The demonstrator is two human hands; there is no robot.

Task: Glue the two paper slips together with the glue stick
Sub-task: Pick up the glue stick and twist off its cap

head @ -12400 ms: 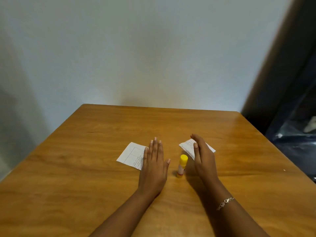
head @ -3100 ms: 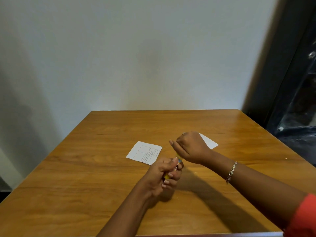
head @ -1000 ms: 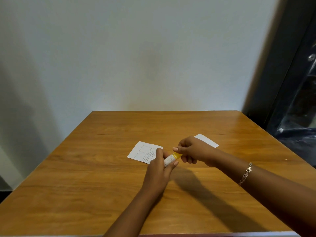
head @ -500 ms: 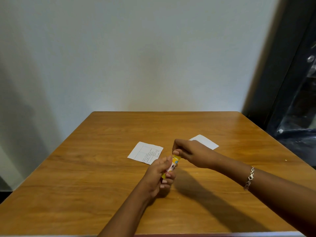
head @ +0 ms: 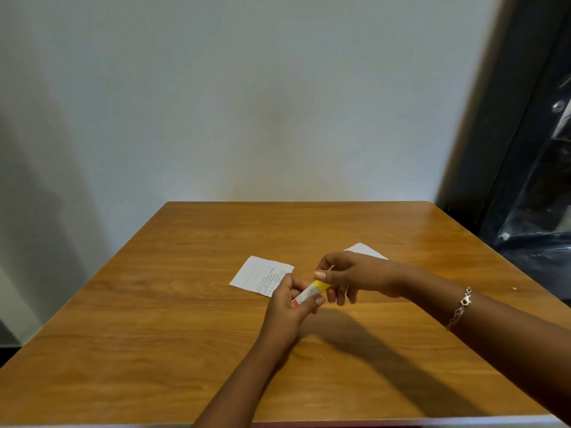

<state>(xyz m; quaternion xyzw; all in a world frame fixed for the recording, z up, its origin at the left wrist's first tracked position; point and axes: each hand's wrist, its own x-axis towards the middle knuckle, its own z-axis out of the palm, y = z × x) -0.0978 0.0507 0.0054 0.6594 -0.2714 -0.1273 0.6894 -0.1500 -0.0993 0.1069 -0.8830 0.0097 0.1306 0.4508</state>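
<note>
Above the middle of the wooden table [head: 185, 319] I hold the glue stick [head: 309, 293], white with a yellow cap and a pink base. My left hand [head: 290, 307] grips its body from below. My right hand [head: 349, 276] pinches the yellow cap end with thumb and fingers. One white paper slip [head: 258, 274] with printed lines lies flat just left of my hands. The second paper slip [head: 364, 251] lies behind my right hand, mostly hidden by it.
A pale wall stands behind the table's far edge. A dark door frame and dark shiny objects [head: 537, 180] fill the right side beyond the table. The near table edge runs along the bottom of the view.
The glue stick has tilted from near upright to slanting, cap toward the right. My right hand stays at the cap end and my left hand has turned with the stick's body.
</note>
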